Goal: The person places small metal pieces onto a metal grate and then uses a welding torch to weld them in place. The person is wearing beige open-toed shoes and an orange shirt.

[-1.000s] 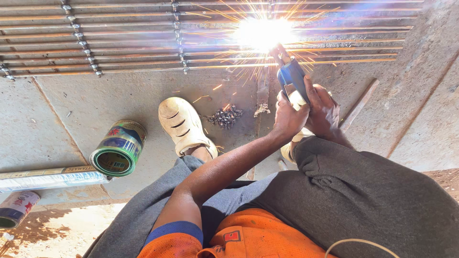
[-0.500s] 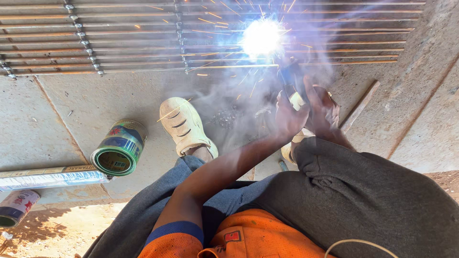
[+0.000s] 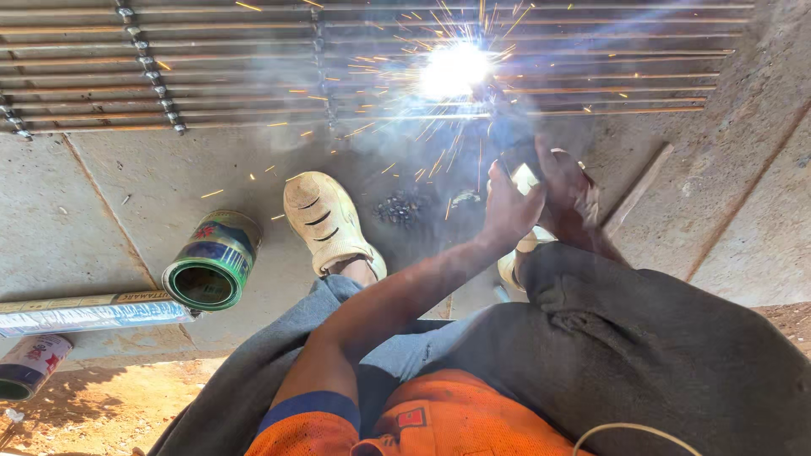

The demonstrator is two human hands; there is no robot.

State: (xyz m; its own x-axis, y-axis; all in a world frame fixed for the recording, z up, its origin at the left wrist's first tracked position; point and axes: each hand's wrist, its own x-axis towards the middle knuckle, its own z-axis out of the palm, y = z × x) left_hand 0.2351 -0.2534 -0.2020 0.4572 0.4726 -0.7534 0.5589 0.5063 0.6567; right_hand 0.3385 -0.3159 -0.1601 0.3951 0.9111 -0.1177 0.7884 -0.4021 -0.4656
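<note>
I see my left hand [image 3: 507,211] and right hand [image 3: 570,190] both clasped round the welding holder [image 3: 522,169], its tip lost in glare [image 3: 452,69] and smoke at the metal grille [image 3: 211,63]. Bare concrete [image 3: 101,219] lies leftward beyond the tin [image 3: 211,260].

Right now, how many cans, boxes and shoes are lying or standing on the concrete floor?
Round metal cans: 2, a green-rimmed one on its side and a red-and-white one at the left edge
Long flat cardboard boxes: 1
Cream slip-on shoes: 2, one in full view, one mostly hidden
Total: 5
</note>
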